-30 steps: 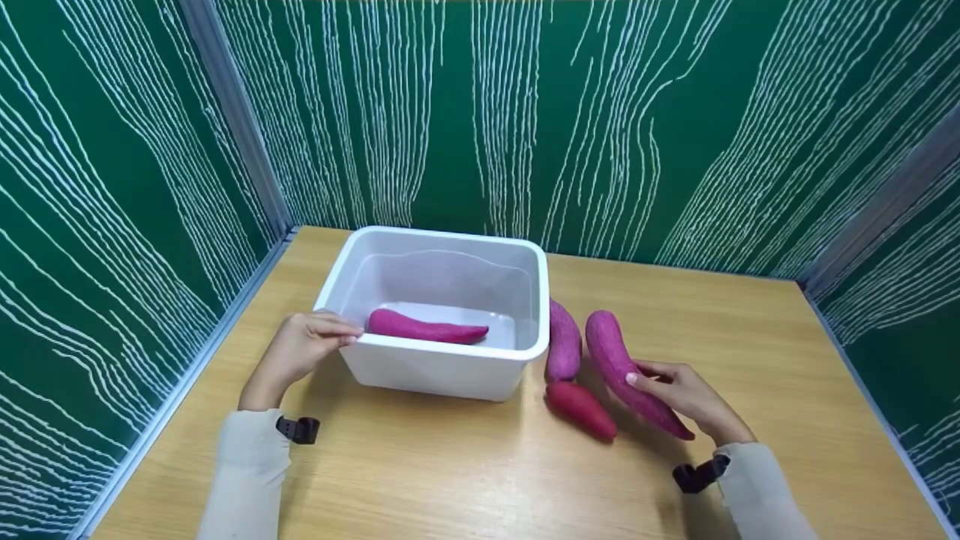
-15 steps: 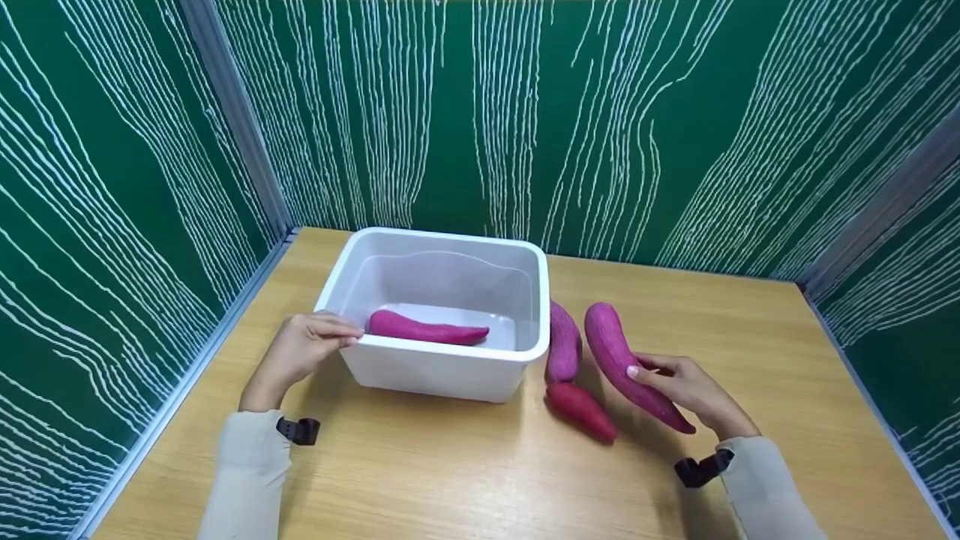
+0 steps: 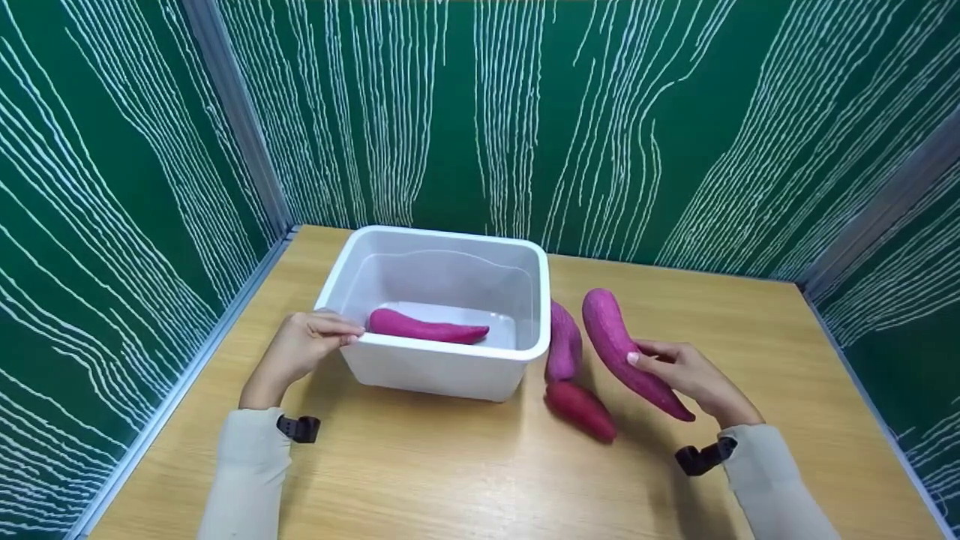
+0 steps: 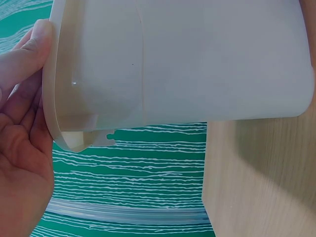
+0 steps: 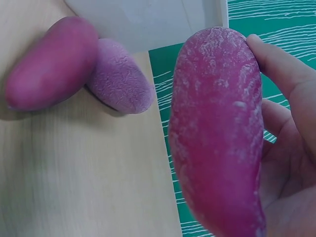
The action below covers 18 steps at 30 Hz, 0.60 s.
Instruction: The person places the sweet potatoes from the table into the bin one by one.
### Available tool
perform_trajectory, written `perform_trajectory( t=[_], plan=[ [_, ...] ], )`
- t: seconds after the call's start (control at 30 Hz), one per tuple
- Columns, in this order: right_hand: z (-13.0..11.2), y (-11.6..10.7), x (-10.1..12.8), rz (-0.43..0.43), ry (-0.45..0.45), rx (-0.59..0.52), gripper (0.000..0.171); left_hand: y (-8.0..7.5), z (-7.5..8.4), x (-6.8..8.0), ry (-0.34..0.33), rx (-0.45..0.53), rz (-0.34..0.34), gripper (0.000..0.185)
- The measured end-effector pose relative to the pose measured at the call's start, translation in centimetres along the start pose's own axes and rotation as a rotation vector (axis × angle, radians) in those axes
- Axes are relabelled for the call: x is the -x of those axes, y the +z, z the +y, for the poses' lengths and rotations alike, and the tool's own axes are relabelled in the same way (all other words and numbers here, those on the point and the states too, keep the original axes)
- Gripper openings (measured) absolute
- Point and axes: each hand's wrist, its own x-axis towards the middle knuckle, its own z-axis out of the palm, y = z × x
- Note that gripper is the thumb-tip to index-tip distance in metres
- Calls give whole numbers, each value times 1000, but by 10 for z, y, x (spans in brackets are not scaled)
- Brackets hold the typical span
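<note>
My left hand (image 3: pixel 306 346) pinches the front left corner of a white plastic bin (image 3: pixel 442 371); the left wrist view shows its thumb (image 4: pixel 30 52) against the rim. A pink sweet potato (image 3: pixel 427 327) lies inside the bin. To the right, my right hand (image 3: pixel 686 375) holds a long, curved purple-pink sweet potato (image 3: pixel 619 341) above the table, between thumb and fingers, its pointed end towards me. In the right wrist view the held sweet potato (image 5: pixel 217 133) has a rough, whitish-streaked skin, and part of the fingers behind it is hidden.
Beside the bin's right wall lies a paler purple sweet potato (image 3: pixel 564 345). A shorter red sweet potato (image 3: pixel 581 411) touches its near end. Green panels (image 3: pixel 457 112) with white wavy lines stand around the wooden table (image 3: pixel 450 480).
My right hand has raised the held sweet potato slightly, moving it up and away from me in the head view. The left hand and the bin stay in place.
</note>
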Motion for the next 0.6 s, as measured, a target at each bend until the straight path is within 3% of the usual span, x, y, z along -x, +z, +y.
perform_trajectory(
  t=[0.6],
  plan=[
    [-22, -11, -2, -40, 0, 7, 67, -1, 1, -1, -38, 5, -25, 19]
  ],
)
